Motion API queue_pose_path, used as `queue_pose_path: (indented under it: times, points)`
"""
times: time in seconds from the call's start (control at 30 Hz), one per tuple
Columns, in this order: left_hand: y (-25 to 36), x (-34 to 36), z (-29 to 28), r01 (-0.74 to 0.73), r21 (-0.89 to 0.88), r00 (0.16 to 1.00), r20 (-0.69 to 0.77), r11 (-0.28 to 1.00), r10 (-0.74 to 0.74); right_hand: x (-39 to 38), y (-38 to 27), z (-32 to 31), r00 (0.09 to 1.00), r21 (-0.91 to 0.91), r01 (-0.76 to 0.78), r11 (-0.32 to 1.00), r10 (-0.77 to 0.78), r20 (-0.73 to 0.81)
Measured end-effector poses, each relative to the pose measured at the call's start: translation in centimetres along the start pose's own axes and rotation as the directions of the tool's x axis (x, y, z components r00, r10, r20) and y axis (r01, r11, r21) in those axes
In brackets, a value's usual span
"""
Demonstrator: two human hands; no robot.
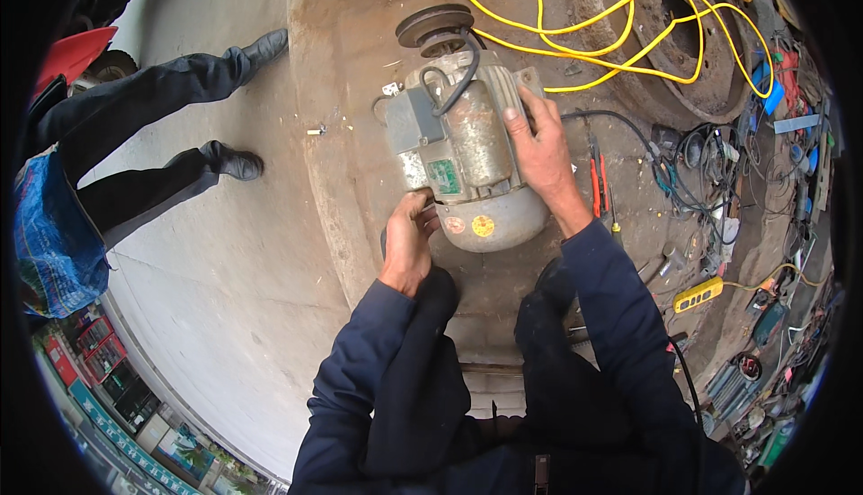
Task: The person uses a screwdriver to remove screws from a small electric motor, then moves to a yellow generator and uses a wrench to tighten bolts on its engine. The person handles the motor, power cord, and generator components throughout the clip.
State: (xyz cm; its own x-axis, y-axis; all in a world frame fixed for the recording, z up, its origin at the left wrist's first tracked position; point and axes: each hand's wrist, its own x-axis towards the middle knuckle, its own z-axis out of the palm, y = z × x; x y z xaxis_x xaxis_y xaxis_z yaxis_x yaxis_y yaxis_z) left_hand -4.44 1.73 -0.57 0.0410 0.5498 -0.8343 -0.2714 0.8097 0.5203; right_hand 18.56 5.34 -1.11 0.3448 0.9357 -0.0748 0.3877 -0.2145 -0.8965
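An electric motor point(470, 140), grey and worn, sits on the concrete between my feet. Its belt pulley point(435, 27) points away from me, and the rounded end cover point(493, 221) with two round stickers faces me. My left hand point(409, 241) grips the lower left edge of the housing, below the terminal box point(407, 122), its fingertips partly hidden under the body. Against the finned right side lies my right hand point(543, 151), thumb on top and fingers curled round the flank. A short black cable point(460, 81) loops over the motor's top.
Yellow hose or cable point(620, 54) coils over a rusty wheel rim point(665, 36) at the far right. Red-handled pliers point(599, 180), a hammer point(671, 261) and a yellow power strip point(698, 295) lie to the right, beside heaped tools and scrap. Another person's legs point(162, 90) stand at left.
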Motion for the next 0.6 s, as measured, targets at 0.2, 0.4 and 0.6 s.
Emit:
queue_pose_path:
  times: [0.2,0.4,0.6]
  points:
    - [-1.1,0.8,-0.8,-0.095,0.004,0.978,0.187,0.995,0.093,2.4,2.9,-1.5,0.986,0.087,-0.167,0.982,0.168,-0.003]
    - [-2.7,11.5,1.1,0.182,-0.506,0.967,0.249,0.843,-0.06,3.0,3.8,-2.1,0.972,0.221,-0.237,0.946,0.233,0.042]
    - [-1.0,14.5,0.4,0.384,-0.594,0.803,0.592,0.707,0.061,3.2,1.8,-0.7,0.958,0.281,-0.282,0.917,0.286,0.026]
